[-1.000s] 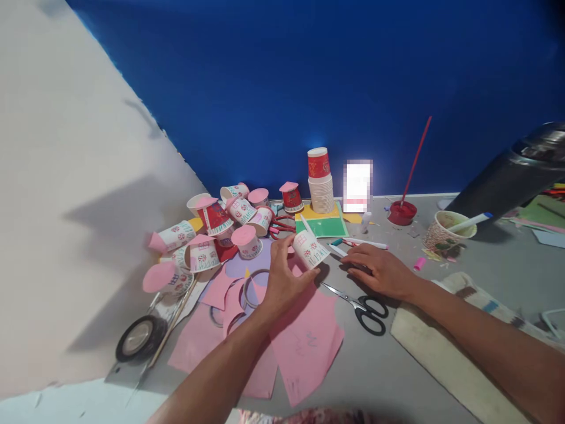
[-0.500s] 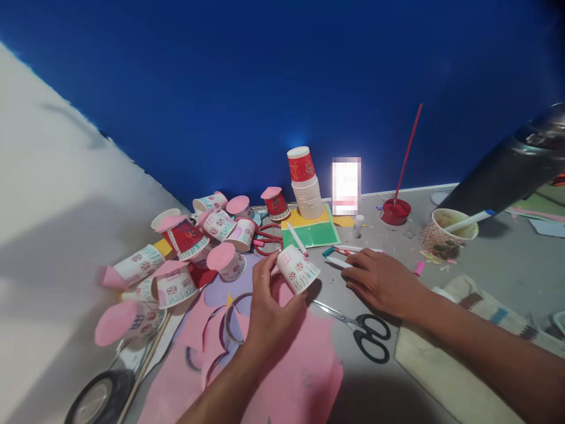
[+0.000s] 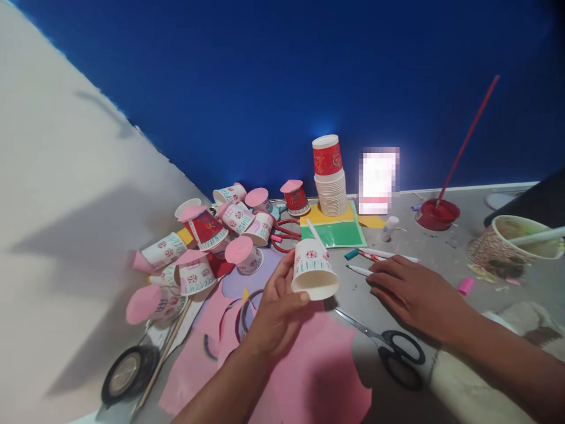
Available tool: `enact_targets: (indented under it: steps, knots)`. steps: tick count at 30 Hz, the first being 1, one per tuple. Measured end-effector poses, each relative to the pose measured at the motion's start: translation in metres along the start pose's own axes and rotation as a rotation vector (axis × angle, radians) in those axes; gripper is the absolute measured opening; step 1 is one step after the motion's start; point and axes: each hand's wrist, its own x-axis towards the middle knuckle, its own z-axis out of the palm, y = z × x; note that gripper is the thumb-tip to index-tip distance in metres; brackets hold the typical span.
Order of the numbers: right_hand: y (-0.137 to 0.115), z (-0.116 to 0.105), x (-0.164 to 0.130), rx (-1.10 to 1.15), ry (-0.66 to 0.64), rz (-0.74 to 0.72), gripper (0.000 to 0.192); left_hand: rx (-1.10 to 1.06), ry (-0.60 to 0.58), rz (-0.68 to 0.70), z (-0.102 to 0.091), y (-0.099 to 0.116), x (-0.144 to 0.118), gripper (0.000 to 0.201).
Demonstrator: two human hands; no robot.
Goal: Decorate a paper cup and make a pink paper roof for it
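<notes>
My left hand (image 3: 278, 306) grips a white paper cup (image 3: 311, 262) by its side, thumb at the rim. Red flower shapes and teal strokes are drawn on the cup, and its open mouth tilts towards me. Low over the table, my right hand (image 3: 408, 291) has its fingers closed around a white marker (image 3: 359, 270) with a teal tip; the rear of the marker is hidden. A teal marker cap (image 3: 352, 254) and other markers (image 3: 392, 255) lie just beyond those fingers. Black-handled scissors (image 3: 379, 338) lie between my hands, beside pink paper (image 3: 320, 359).
Decorated cups with pink paper tops (image 3: 241, 253) crowd the left. Behind stand stacked cups (image 3: 333, 194), a bright blurred-out panel (image 3: 378, 181) and a glue stick (image 3: 389, 228). A red dish (image 3: 436, 215) and patterned cup (image 3: 489, 244) stand right; black tape (image 3: 130, 374) lies front left.
My left hand has tipped the cup so that its open mouth now faces me. The right hand stays by the markers. The whole view has shifted, with things appearing further right.
</notes>
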Motion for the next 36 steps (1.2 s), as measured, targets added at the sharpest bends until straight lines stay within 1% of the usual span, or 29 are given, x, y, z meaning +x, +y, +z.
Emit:
enact_targets:
  steps: [3, 8, 11, 15, 17, 19, 25, 30, 36]
  knots:
    - [0.0013, 0.0031, -0.0020, -0.002, 0.009, 0.004, 0.021, -0.100, -0.012, -0.072, -0.0004, 0.0008, 0.0020, 0.081]
    - [0.0017, 0.0042, -0.0023, -0.012, 0.037, -0.009, 0.023, -0.179, -0.089, -0.097, 0.0044, 0.0034, 0.0043, 0.075]
    - [0.0010, 0.0038, -0.0012, -0.015, 0.057, -0.021, 0.022, -0.269, -0.096, -0.173, 0.0032, 0.0038, 0.0036, 0.067]
    - [-0.0001, 0.0036, -0.0004, 0.014, 0.079, 0.003, 0.021, -0.381, -0.095, -0.291, -0.0015, 0.0026, 0.0042, 0.054]
    - [-0.0005, 0.0033, -0.0004, 0.024, 0.081, 0.004, 0.021, -0.406, -0.093, -0.326, -0.0024, 0.0025, 0.0050, 0.052]
    - [-0.0009, 0.0030, -0.0004, 0.029, 0.086, -0.001, 0.021, -0.421, -0.092, -0.356, -0.0020, 0.0031, 0.0056, 0.054]
    - [-0.0008, 0.0037, 0.0001, 0.041, 0.088, 0.000, 0.025, -0.429, -0.071, -0.361, 0.0001, 0.0055, 0.0057, 0.060]
    - [0.0005, 0.0042, 0.0001, 0.038, 0.069, -0.008, 0.024, -0.438, -0.077, -0.367, 0.0003, 0.0058, 0.0061, 0.064]
    - [-0.0001, 0.0034, 0.0001, 0.050, 0.050, 0.003, 0.021, -0.405, -0.116, -0.337, 0.0010, 0.0044, 0.0038, 0.058]
